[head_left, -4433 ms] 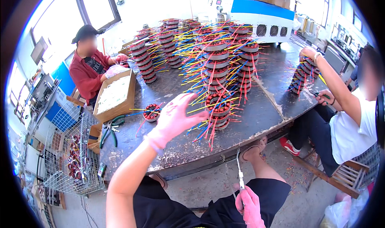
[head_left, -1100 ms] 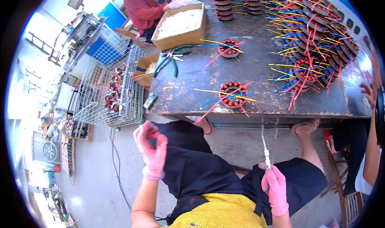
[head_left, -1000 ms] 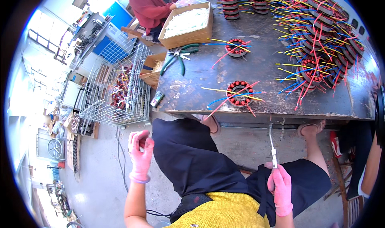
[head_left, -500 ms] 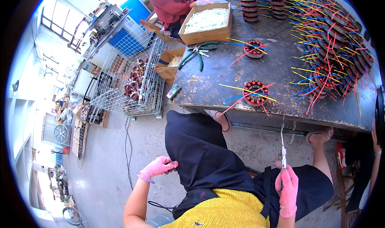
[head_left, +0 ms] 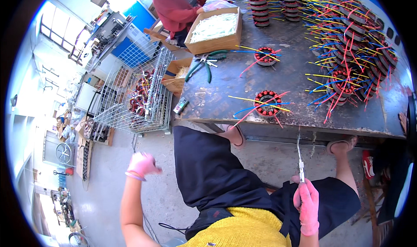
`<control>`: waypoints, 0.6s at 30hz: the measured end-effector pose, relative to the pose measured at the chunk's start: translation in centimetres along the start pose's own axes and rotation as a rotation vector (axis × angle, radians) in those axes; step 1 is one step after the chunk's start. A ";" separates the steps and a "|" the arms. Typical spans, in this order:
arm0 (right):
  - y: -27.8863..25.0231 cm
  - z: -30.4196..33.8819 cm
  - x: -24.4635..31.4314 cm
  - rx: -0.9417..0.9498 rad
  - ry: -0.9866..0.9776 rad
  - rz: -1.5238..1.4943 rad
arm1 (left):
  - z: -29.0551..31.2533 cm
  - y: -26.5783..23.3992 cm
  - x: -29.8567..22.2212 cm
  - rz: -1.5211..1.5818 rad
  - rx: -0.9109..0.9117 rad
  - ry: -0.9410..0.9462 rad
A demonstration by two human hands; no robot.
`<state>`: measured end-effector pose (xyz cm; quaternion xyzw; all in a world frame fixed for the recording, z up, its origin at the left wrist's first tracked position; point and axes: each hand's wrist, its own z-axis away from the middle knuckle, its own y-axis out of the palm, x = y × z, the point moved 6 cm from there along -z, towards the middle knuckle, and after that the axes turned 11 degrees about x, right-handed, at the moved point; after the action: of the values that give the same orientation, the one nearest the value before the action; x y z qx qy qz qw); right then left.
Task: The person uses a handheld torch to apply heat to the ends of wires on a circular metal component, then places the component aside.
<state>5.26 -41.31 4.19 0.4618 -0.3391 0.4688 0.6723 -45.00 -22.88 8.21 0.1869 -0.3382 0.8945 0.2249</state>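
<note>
Right hand [head_left: 307,208], fingers closed round white tool [head_left: 301,170], in front of surface [head_left: 217,95]. Left hand [head_left: 143,165] off surface's left front corner, farther from knee [head_left: 191,149] than half-second ago; finger state can't be told. Ring [head_left: 266,94] near surface's front edge; small box [head_left: 180,105] at surface's left corner, any lettering unreadable.

Tabletop [head_left: 217,95]: dark, scuffed, part-glossy on my remote feed
Wire cage [head_left: 161,116]: bare metal, I see
Large box [head_left: 217,45]: matt cardboard
Top [head_left: 252,225]: rough knit
Right glove [head_left: 309,207]: matt, cloth-like
</note>
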 end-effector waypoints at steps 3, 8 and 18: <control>-0.5 -0.1 -0.2 -0.031 -0.001 -0.030 | 2.8 -13.1 -3.2 0.269 -0.639 0.195; 0.4 -1.2 -1.4 -0.017 0.137 -0.091 | 4.9 -22.5 -15.5 0.742 -0.794 0.780; 1.1 -2.3 -2.3 -0.018 0.195 -0.120 | 0.1 -27.5 -27.6 0.342 -0.936 1.155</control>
<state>3.57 -39.77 1.72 0.4273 -0.2479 0.4675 0.7331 -7.57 -12.17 9.19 -0.4805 -0.5349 0.6361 0.2800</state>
